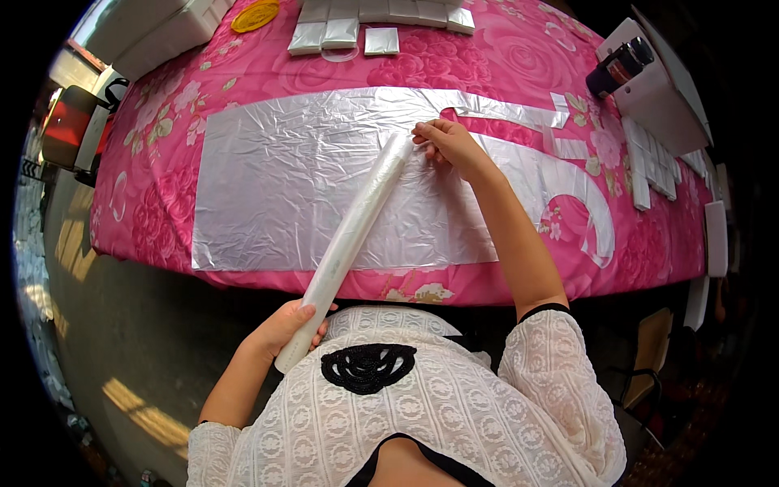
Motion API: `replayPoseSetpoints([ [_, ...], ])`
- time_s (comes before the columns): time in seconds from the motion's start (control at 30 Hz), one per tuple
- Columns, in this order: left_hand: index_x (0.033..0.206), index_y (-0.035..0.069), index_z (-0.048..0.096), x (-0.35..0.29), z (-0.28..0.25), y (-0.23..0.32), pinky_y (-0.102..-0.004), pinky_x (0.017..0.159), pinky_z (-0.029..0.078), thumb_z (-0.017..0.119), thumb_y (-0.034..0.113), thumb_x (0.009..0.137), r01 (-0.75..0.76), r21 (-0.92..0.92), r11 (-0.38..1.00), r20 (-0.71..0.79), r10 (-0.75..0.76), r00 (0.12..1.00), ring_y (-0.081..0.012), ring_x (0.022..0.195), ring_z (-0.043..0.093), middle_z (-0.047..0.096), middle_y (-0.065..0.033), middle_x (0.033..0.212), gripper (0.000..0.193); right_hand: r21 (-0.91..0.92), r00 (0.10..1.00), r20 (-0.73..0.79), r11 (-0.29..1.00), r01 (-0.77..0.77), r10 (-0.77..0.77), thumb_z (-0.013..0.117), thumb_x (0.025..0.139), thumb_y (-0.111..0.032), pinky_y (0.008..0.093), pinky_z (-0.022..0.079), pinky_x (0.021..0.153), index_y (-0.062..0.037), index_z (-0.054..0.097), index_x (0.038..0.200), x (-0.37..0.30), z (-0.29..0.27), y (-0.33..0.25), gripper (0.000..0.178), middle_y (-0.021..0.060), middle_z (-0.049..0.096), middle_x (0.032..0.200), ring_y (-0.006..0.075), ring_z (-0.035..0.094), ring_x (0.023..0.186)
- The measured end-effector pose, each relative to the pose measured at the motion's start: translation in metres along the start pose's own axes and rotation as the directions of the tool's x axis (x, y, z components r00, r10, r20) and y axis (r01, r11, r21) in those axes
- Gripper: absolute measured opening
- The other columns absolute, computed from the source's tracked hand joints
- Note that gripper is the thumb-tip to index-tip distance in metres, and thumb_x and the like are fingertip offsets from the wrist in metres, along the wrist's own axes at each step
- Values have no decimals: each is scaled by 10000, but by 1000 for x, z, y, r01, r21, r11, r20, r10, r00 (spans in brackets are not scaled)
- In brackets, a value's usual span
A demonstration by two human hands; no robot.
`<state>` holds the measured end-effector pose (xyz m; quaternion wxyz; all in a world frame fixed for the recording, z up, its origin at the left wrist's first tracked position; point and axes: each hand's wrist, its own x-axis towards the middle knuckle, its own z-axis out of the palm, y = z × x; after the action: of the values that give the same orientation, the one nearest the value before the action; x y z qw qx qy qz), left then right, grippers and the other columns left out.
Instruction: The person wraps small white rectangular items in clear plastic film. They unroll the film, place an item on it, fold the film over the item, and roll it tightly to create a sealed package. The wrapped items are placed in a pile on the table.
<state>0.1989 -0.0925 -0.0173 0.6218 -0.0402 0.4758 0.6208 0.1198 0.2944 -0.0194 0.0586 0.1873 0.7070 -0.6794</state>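
Note:
A long roll of whitish translucent plastic film slants from my waist up over the table. Its lower end lies in my left hand, fingers wrapped round it. At the far end of the roll, my right hand has thumb and fingertips pinched together, on what looks like the edge of thin film. Beneath the roll, a silvery-white plastic sheet lies spread and creased, with strap-like cut-outs on its right side, like an apron. My right forearm hides part of that sheet.
The table wears a pink flowered cloth. Flat silvery packets stand in rows at the back, beside a yellow coil and white boxes. At right are a dark bottle, a white carton and more packets.

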Motion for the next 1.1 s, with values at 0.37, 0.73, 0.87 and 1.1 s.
replayPoseSetpoints([
  [0.37, 1106, 3, 502, 1, 8, 3, -227, 525, 440, 673, 478, 732, -10, 117, 993, -103, 22, 994, -109, 578, 536, 556, -45, 725, 629, -103, 983, 180, 993, 60, -41, 644, 812, -251, 189, 372, 481, -27, 632, 868, -2, 18, -4, 231, -7, 570, 691, 44, 484, 548],
  [0.73, 1094, 5, 497, -48, -33, -4, -295, 695, 498, 682, 241, 754, 165, 240, 957, -103, -144, 984, -139, 741, 582, 600, -82, 859, 454, -83, 925, -341, 985, 151, -170, 611, 847, -220, 186, 381, 514, -41, 610, 843, 8, -101, 17, 179, -30, 531, 642, 47, 456, 535],
  [0.87, 1120, 2, 508, -72, -57, -13, -295, 743, 499, 743, 306, 700, 203, 248, 947, -35, -201, 979, -147, 809, 590, 604, -84, 903, 569, -123, 895, -398, 979, 163, -200, 597, 859, -225, 185, 400, 530, -44, 610, 858, 1, -140, 23, 182, -35, 528, 646, 45, 459, 544],
  [1.1, 1107, -22, 525, -85, -72, 20, -281, 795, 473, 769, 282, 674, 285, 330, 900, 93, -331, 939, -149, 861, 592, 615, -92, 941, 583, -33, 897, -347, 959, 281, -275, 594, 863, -205, 174, 384, 526, -42, 616, 863, 8, -121, 25, 165, -45, 531, 679, 28, 439, 559],
])
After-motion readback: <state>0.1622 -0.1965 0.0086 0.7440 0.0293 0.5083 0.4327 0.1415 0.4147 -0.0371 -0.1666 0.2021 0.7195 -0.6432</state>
